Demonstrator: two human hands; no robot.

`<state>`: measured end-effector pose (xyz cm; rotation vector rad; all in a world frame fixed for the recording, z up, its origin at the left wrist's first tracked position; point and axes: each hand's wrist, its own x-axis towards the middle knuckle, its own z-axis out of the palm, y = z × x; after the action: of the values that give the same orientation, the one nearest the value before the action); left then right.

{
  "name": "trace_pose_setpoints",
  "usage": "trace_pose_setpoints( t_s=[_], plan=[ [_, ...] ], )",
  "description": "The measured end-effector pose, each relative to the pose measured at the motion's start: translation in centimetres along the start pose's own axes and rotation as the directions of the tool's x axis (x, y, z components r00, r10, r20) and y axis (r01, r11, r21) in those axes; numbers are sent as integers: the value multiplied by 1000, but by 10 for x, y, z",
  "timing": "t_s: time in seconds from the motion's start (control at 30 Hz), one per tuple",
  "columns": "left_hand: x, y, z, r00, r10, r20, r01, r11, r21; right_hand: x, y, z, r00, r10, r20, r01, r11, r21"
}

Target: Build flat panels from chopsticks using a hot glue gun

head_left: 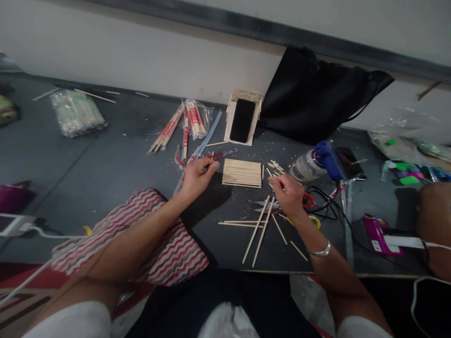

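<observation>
A flat panel of wooden sticks [242,172] laid side by side rests on the dark table between my hands. Just left of it, my left hand [200,176] is closed, thumb against the fingers; whatever is in the pinch does not show. My right hand [288,191], its wrist in a silver bangle, is closed at the panel's right, near a small pile of cut sticks [276,166]. Any item in its fingers is hidden. Scissors [262,205] with orange handles lie partly under this hand. Long loose sticks [256,231] cross each other in front.
Behind the panel a black phone [243,120] lies on a stick-covered board. Wrapped chopsticks [196,118] are at the back left. A blue-capped bottle [310,163], cables and a purple box [382,234] stand right; a striped cloth [176,253] lies under my left arm.
</observation>
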<state>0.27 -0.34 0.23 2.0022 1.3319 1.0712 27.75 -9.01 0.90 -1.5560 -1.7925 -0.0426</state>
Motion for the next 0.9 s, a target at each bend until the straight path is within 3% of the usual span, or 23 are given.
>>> trace_pose_setpoints(
  t_s=[0.17, 0.37, 0.5, 0.8, 0.9],
  plan=[
    [5, -12, 1, 995, 61, 73, -74, 980, 187, -3, 3, 16, 990, -83, 110, 93, 992, -89],
    [-3, -12, 6, 934, 240, 266, -277, 954, 113, -5, 9, 21, 975, -63, 214, 91, 988, -125],
    [-3, -13, 13, 896, 309, 320, -353, 931, 89, -3, 11, 23, 964, -81, 251, 112, 988, -110],
    [-5, -10, 18, 885, 288, 367, -359, 922, 142, -2, 9, 26, 959, -34, 282, 60, 995, -84],
    [-6, -10, 16, 926, 245, 288, -291, 948, 129, -2, 9, 24, 966, 40, 257, -19, 996, -83]
  ],
)
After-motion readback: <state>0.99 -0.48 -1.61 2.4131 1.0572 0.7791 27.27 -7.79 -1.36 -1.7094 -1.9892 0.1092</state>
